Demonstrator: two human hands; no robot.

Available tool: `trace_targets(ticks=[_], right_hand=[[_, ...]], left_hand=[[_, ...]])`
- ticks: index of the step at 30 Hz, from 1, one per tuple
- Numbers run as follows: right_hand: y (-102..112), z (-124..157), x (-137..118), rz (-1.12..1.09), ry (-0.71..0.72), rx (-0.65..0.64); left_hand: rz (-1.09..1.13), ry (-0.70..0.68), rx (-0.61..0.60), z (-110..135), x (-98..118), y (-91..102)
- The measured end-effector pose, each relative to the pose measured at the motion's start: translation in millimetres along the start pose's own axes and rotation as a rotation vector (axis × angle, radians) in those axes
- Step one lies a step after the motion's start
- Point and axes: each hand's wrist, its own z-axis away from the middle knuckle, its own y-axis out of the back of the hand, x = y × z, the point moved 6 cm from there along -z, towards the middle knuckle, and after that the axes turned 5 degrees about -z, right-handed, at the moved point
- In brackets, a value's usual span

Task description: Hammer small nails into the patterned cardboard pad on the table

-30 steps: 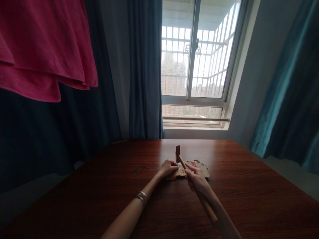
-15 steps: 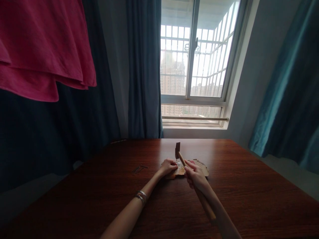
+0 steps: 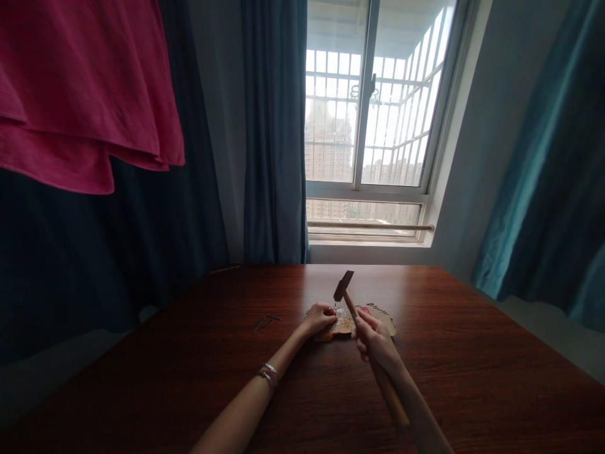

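Observation:
A small flat wooden piece [image 3: 385, 318] with a patterned top lies on the dark wooden table [image 3: 198, 372]. My left hand [image 3: 320, 317] rests on its left edge, fingers pinched round what looks like a small nail standing upright. My right hand [image 3: 375, 343] is closed round the wooden handle of a hammer [image 3: 343, 285], whose dark metal head is tilted up just above the left fingertips. The handle's end sticks out back along my forearm. Silver bracelets circle my left wrist.
Several loose nails [image 3: 265, 322] lie on the table left of my hands. A pink cloth [image 3: 85, 94] hangs at upper left. Blue curtains [image 3: 274, 139] flank a barred window [image 3: 373, 120] beyond the table's far edge.
The hammer head has lifted and tilted back from near the left fingertips. My left hand has stayed on the wooden piece.

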Motion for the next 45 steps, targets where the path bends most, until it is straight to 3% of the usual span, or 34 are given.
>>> trace_targets(ticks=[8, 14, 21, 29, 34, 40, 45], right_hand=[[27.2, -12.1, 7.4, -0.037, 0.11, 0.145], [42.6, -18.2, 16.8, -0.084, 0.14, 0.145], [45.7, -16.3, 16.3, -0.102, 0.101, 0.142], [50.5, -10.4, 20.0, -0.132, 0.051, 0.201], [51.5, -9.7, 20.6, -0.134, 0.064, 0.2], [54.4, -9.8, 23.1, -0.144, 0.072, 0.193], [56.1, -11.2, 27.1, -0.136, 0.104, 0.165]], left_hand=[[0.0, -0.022, 0.002, 1.0, 7.6, 3.7], [0.02, -0.008, -0.003, -0.3, 3.6, 0.2], [0.127, -0.011, 0.004, -2.9, -3.1, -0.5], [0.245, -0.092, -0.033, -4.5, 1.2, 26.8], [0.133, -0.116, -0.049, 4.4, -1.7, 45.9], [-0.08, -0.061, -0.197, 14.7, -15.1, 30.9], [-0.106, -0.105, -0.17, 14.9, -10.5, 31.9]])
